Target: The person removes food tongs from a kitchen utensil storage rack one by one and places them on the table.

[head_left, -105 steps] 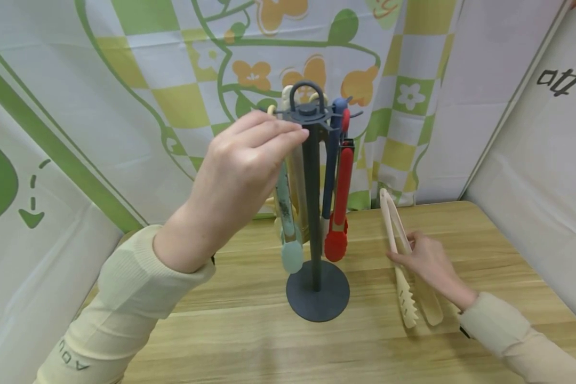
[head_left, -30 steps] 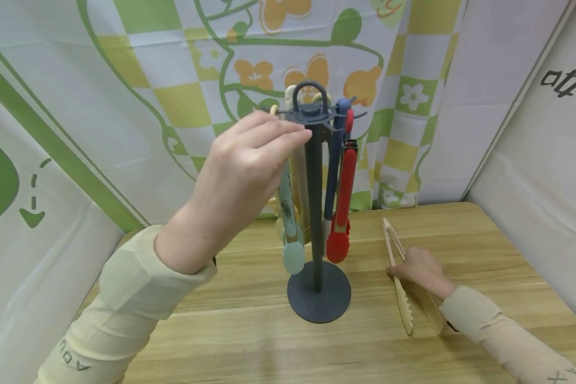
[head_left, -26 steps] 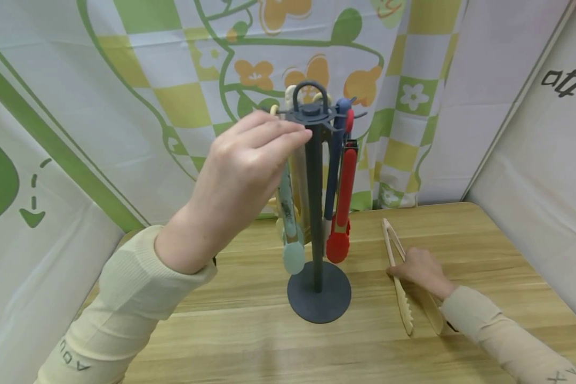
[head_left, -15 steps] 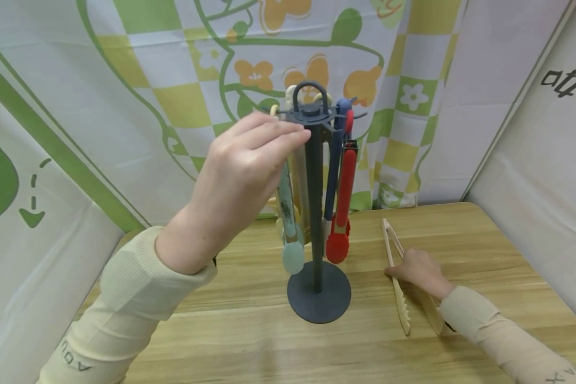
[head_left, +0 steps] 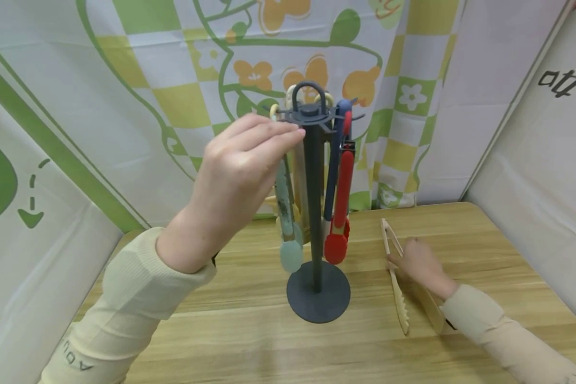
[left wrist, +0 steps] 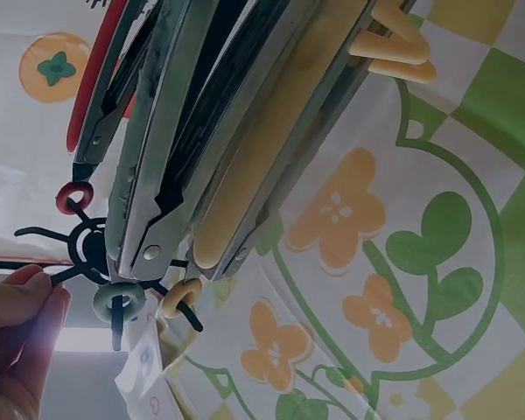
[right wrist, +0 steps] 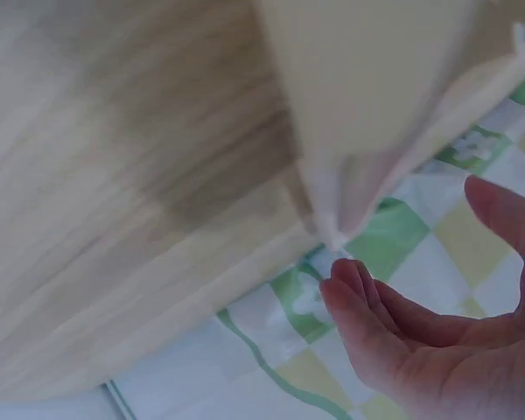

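Note:
In the head view, my left hand [head_left: 242, 165] is raised at the top of a dark utensil stand [head_left: 314, 213]. Its thumb and fingers pinch one of the stand's hook arms [left wrist: 66, 276], as the left wrist view shows. Red tongs [head_left: 343, 197], a navy-handled utensil [head_left: 334, 165] and mint green tongs [head_left: 290, 253] hang from other hooks. On the right, cream tongs [head_left: 399, 298] lie spread on the table, with my right hand [head_left: 422, 269] over their arms. In the right wrist view, thumb and fingers stand apart, fingertips near the tongs' narrow end; the tongs are blurred there.
A wood-grain table [head_left: 230, 341] carries the stand's round base [head_left: 319, 306]. Behind it hangs a patterned curtain [head_left: 177, 96], with a white side panel [head_left: 547, 176] at the right. Yellow-handled tongs [left wrist: 280, 114] also hang on the stand.
Since 3.5 seconds ago the cream tongs have come nearer and lower on the table. In the last half second my right hand has slid slightly up along them. My left hand barely moves.

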`<state>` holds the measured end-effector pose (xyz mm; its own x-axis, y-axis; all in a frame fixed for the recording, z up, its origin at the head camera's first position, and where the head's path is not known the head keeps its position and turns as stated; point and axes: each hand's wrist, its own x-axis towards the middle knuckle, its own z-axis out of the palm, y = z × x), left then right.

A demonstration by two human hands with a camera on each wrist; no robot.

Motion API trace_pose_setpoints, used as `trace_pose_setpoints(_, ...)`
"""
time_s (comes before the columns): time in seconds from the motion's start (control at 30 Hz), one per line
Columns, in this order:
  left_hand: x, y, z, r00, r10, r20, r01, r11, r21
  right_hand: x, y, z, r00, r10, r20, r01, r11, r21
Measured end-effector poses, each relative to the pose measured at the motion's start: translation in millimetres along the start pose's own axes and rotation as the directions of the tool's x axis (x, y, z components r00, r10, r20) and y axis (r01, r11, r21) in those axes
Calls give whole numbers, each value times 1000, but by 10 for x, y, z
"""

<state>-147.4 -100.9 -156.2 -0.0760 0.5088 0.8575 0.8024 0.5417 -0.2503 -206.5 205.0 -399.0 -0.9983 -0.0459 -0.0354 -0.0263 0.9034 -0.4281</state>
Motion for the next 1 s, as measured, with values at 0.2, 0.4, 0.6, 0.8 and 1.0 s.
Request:
trace_pose_setpoints(0.2,-26,-43,14,1000,-6,-19,6,1000,9,-53,-118,-119,997,-65,-52,68,996,54)
trace_pose_setpoints(0.4,-47,-76,39,999,-6,-33,6,1000,17,-118,-253,-217,987,-111,-115,122,988,93)
trace_pose_setpoints(0.6,-46,-75,36,999,-11,-35,12,1000,15,-213,-430,-330,968,-160,-194,187,974,128)
trace_pose_setpoints(0.8,-47,-76,33,999,-9,-34,9,1000,10,-314,-596,-442,942,-207,-263,254,954,161)
trace_pose_setpoints(1.0,-49,-82,36,999,-13,-40,13,1000,4,-404,-709,-515,932,-218,-291,276,945,177)
